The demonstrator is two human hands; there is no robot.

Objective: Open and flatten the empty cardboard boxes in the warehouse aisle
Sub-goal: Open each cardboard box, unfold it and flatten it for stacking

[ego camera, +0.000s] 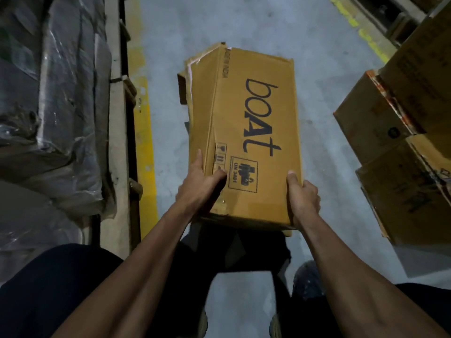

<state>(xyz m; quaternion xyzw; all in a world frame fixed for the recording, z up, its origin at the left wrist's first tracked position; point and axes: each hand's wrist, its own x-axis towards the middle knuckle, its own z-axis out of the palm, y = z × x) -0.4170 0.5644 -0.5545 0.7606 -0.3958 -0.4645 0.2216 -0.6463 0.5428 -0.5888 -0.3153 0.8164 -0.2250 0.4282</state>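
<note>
a long brown cardboard box (246, 132) printed with the black word "boat" is held above the grey concrete floor (244, 25) of the aisle, in front of the person. its long axis runs away from the person, the near end at the hands and the far end tilted slightly to the left. the lettering is laid along that axis, reading from the far end towards the near end. at the far end, loose flaps and a strip of clear tape are seen sticking out to the left. a square hazard mark reading "un 3481" is printed near the near left corner.

the near left edge is gripped by the left hand (200, 184), its thumb laid on the top face and its fingers against the side face. the near right corner is gripped by the right hand (301, 198), the thumb pressed on top and the fingers wrapped round the right side.

a yellow painted floor line (144, 123) runs along the left, beside a wooden pallet (117, 118) loaded with goods wrapped in dark plastic film (53, 93). stacked brown cartons (400, 147) are seen at the right.
</note>
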